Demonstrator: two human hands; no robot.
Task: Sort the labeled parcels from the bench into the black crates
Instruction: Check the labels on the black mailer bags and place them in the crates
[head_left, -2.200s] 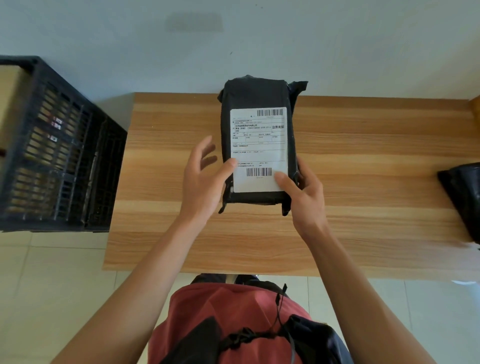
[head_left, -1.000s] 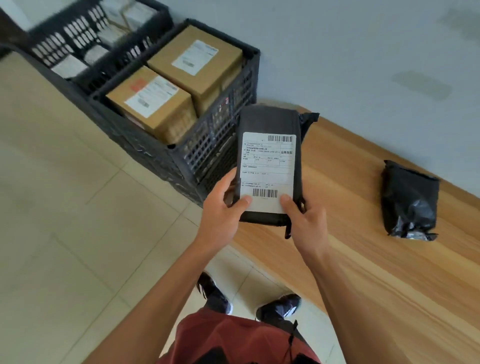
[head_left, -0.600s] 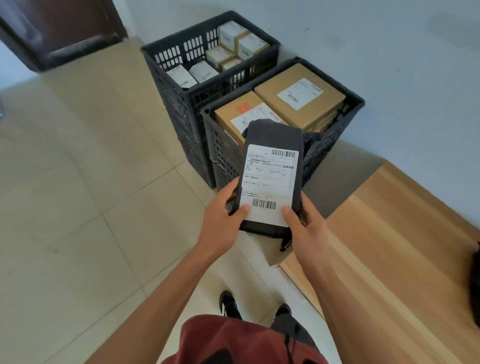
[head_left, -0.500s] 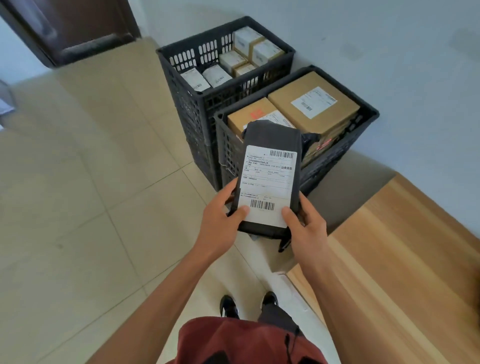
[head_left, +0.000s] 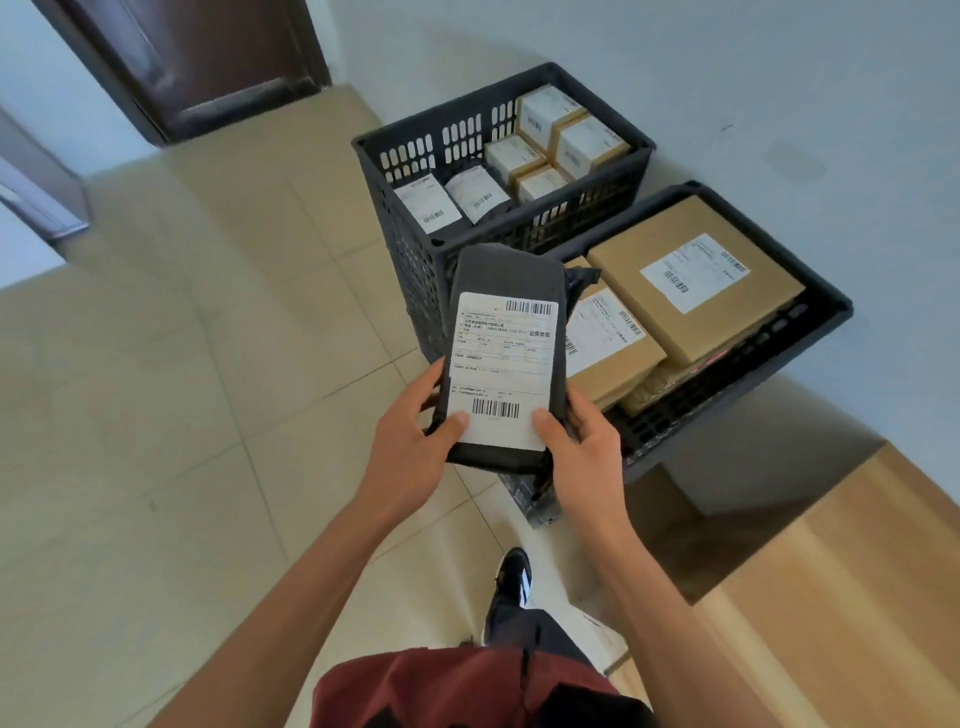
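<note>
While both hands (head_left: 413, 434) (head_left: 579, 447) still grip the black parcel (head_left: 506, 364), it's moved from the bench (head_left: 831, 597) to above the crates (head_left: 810, 291).

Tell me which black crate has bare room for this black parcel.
The far crate has a gap along its left wall, beside two flat parcels; small boxes crowd its right. The near crate is filled by brown boxes, so only their tops are free.

Both bare forearms reach toward twelve o'clock. The left hand (head_left: 410, 431) and right hand (head_left: 582, 441) grip one parcel (head_left: 506, 358), thumbs pressed on top.
</note>
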